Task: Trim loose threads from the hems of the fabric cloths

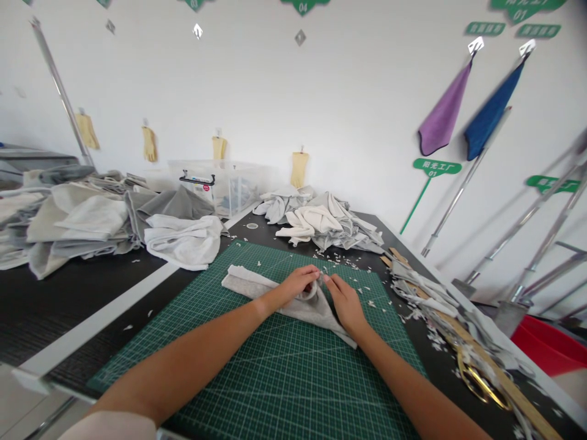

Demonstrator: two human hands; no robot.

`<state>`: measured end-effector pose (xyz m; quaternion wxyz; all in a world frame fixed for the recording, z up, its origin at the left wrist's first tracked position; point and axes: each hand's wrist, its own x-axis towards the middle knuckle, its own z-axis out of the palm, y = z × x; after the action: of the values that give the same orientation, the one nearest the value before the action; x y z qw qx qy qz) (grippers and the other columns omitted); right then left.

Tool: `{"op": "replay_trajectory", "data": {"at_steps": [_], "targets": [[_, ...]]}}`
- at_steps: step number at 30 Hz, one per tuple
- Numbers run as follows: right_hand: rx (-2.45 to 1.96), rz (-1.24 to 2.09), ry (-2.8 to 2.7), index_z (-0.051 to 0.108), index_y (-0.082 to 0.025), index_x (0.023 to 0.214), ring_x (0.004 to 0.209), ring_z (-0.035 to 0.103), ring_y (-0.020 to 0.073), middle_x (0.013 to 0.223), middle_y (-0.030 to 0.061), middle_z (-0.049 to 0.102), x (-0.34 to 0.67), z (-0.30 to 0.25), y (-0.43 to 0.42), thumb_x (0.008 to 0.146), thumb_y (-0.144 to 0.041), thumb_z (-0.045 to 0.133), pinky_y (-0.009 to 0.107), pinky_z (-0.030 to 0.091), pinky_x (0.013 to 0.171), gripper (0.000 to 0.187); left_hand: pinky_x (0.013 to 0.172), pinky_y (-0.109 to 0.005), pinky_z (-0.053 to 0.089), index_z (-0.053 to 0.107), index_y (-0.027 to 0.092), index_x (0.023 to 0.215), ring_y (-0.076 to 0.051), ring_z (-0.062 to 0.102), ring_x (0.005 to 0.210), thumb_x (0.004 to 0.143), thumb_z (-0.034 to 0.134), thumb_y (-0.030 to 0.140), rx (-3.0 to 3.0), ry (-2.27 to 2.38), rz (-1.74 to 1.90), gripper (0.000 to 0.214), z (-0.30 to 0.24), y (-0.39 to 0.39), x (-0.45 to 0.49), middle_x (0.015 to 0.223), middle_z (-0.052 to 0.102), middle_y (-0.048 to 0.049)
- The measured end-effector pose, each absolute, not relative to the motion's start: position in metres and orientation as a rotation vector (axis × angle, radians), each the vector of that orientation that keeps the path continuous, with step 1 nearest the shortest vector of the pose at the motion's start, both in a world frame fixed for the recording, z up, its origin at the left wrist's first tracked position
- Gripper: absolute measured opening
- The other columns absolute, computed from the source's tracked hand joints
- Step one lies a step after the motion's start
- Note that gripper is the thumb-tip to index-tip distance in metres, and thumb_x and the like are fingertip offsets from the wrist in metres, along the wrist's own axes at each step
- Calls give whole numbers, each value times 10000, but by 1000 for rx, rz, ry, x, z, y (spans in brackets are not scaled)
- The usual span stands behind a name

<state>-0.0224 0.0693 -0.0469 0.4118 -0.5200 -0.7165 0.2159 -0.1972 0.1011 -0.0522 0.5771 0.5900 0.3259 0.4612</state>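
A folded light grey cloth lies slantwise across the green cutting mat, its upper edge lifted between my hands. My left hand pinches that raised edge from the left, with its fingers closed. Just to the right, my right hand pinches the same cloth with thumb and forefinger. The two sets of fingertips nearly meet, and what lies right between them is too small to make out. Part of the cloth under both hands is hidden.
Piles of grey and white cloths lie left, with another cloth heap behind the mat. A clear plastic bin stands at the back. Gold-handled scissors, a wooden strip and white scraps lie right. A red basin is beyond.
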Motion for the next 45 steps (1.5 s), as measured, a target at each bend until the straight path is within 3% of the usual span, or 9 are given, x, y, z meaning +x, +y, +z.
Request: {"op": "replay_trajectory", "data": {"at_steps": [17,29,45], "targets": [[-1348,507,-1938,505,-243,804,632,527,152,664,-42,544,-18,-51,73,1005,-574,360,250,303,620,413,635,-227,377,636,136,893,-104,483,668,809,633,460,1419,803,1038,334,-52,102,-200,745,545,7],[-1322,478,-1971,508,-236,788,666,533,169,713,-2,589,-20,-52,73,1036,-542,258,260,319,648,466,598,-219,374,622,139,857,-91,459,616,820,639,536,1445,747,1058,400,-55,100,-202,688,510,22],[-1429,359,-2037,513,-246,875,636,559,166,718,-8,595,-20,-53,71,1036,-534,260,252,275,601,416,592,-217,367,630,147,885,-95,469,620,852,609,475,1502,798,1078,330,-65,107,-201,713,538,16]]}}
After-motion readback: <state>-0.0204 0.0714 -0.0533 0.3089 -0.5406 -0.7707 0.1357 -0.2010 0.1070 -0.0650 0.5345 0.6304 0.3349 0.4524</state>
